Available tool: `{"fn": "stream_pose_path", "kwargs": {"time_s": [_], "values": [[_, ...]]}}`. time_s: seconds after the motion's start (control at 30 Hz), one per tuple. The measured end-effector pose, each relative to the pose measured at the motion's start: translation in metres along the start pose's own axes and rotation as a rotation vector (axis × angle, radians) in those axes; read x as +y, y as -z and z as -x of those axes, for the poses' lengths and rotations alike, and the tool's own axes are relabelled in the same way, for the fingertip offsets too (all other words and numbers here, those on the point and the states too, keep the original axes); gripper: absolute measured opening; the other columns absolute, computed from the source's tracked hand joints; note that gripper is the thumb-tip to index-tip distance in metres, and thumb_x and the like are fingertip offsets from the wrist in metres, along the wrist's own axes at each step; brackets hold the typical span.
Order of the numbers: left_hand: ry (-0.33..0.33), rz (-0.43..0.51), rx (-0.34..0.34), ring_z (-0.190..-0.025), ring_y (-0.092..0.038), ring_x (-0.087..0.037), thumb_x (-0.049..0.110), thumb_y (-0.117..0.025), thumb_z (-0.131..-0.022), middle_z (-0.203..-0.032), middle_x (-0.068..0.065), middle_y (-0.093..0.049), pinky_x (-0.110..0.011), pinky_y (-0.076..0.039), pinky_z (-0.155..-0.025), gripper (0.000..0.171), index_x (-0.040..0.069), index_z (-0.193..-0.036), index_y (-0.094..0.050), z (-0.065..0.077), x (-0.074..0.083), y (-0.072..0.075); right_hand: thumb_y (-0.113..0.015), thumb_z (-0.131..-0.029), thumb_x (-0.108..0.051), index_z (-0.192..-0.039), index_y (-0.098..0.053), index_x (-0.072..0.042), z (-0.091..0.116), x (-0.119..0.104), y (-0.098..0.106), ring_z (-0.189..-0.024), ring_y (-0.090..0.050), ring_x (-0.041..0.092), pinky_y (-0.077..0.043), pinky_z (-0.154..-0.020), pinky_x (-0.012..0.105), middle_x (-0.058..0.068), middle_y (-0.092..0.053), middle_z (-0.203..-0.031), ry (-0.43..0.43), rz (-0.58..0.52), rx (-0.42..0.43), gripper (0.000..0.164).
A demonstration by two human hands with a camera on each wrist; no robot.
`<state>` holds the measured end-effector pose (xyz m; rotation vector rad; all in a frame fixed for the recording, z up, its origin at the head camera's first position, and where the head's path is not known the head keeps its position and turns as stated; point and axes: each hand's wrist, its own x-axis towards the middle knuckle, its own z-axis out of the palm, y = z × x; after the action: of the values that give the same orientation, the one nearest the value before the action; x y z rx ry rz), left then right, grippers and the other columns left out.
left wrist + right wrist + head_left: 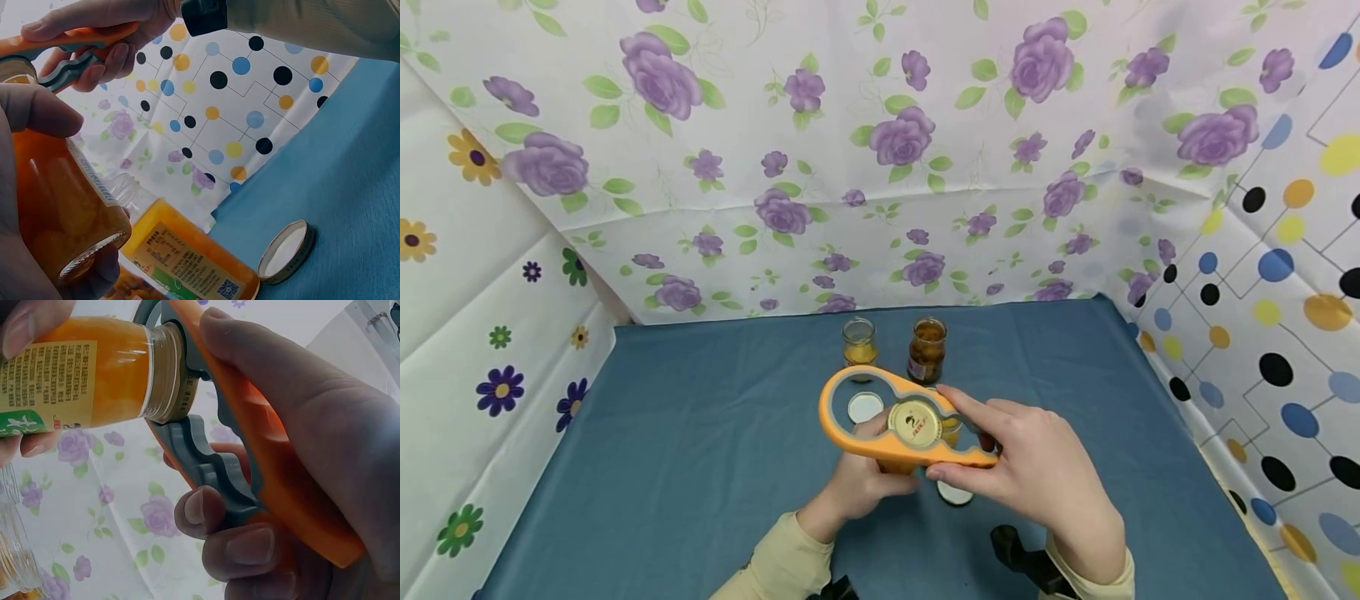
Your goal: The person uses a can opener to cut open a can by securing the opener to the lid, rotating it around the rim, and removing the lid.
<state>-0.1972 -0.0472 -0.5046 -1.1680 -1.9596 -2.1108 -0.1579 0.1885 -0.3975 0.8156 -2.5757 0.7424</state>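
Note:
My left hand [857, 483] grips a glass jar [119, 369] of orange contents, its fingers wrapped round the labelled body. The jar's gold lid [914, 423] faces up toward the head camera. An orange jar opener [880, 450] with grey ridged inner edges sits around that lid. In my right hand [1037, 450] are the opener's two handles, with the thumb along one and the fingers curled round the other. The right wrist view shows the grey edges right at the lid's rim. Seen from the left wrist, the jar [56, 194] is tilted, its base visible.
Behind the hands stand a lidless jar [859, 342] with yellow contents and a jar [927, 350] with brown contents. Another labelled jar [187, 256] stands beside a loose lid [286, 253]. A second loose lid [865, 407] shows through the opener. Blue cloth [700, 467] covers the table.

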Motion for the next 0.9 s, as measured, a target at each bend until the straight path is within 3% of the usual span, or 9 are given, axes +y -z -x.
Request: {"fn": "stream_pose_path", "kwargs": {"time_s": [0.13,0.27,0.53,0.7,0.9], "values": [[-0.011,0.014,-0.023,-0.08,-0.06,-0.019,-0.003,-0.075,-0.078,-0.104,-0.015,-0.07,-0.037,-0.052,-0.074,0.058,0.001,-0.134,-0.064,-0.001,0.0,0.001,-0.079,-0.086,-0.07,-0.15,-0.065,-0.028,-0.001,0.002,0.001,-0.054,-0.034,-0.005,-0.032,-0.046,0.019,-0.021,-0.04,-0.07,0.035,-0.001,0.008,0.078],[-0.023,0.026,-0.098,-0.076,-0.057,-0.016,-0.002,-0.074,-0.079,-0.097,-0.013,-0.068,-0.039,-0.05,-0.072,0.058,0.0,-0.136,-0.062,-0.002,-0.001,0.005,-0.078,-0.086,-0.071,-0.151,-0.064,-0.03,0.0,0.005,0.003,-0.056,-0.035,-0.005,-0.033,-0.048,0.019,-0.021,-0.041,-0.072,0.063,-0.006,-0.011,0.078],[0.085,0.106,-0.252,-0.075,-0.055,-0.015,0.01,-0.075,-0.079,-0.093,-0.013,-0.064,-0.037,-0.05,-0.073,0.052,-0.001,-0.129,-0.064,-0.001,-0.005,0.013,-0.078,-0.083,-0.071,-0.152,-0.063,-0.029,0.002,0.008,0.008,-0.058,-0.035,-0.006,-0.031,-0.049,0.017,-0.022,-0.042,-0.074,0.137,-0.042,-0.03,0.082],[0.121,0.155,-0.276,-0.082,-0.056,-0.018,0.009,-0.074,-0.078,-0.099,-0.016,-0.066,-0.039,-0.049,-0.08,0.056,-0.003,-0.132,-0.064,0.001,-0.007,0.013,-0.078,-0.083,-0.07,-0.152,-0.064,-0.028,0.002,0.008,0.01,-0.058,-0.035,-0.006,-0.031,-0.049,0.017,-0.022,-0.042,-0.074,0.152,-0.046,-0.029,0.082],[0.158,0.168,-0.309,-0.081,-0.055,-0.016,0.006,-0.073,-0.077,-0.097,-0.016,-0.066,-0.039,-0.049,-0.078,0.052,-0.004,-0.127,-0.064,0.001,-0.008,0.015,-0.077,-0.084,-0.069,-0.152,-0.064,-0.027,0.003,0.009,0.01,-0.059,-0.036,-0.006,-0.032,-0.049,0.016,-0.022,-0.043,-0.074,0.161,-0.055,-0.032,0.081]]}}
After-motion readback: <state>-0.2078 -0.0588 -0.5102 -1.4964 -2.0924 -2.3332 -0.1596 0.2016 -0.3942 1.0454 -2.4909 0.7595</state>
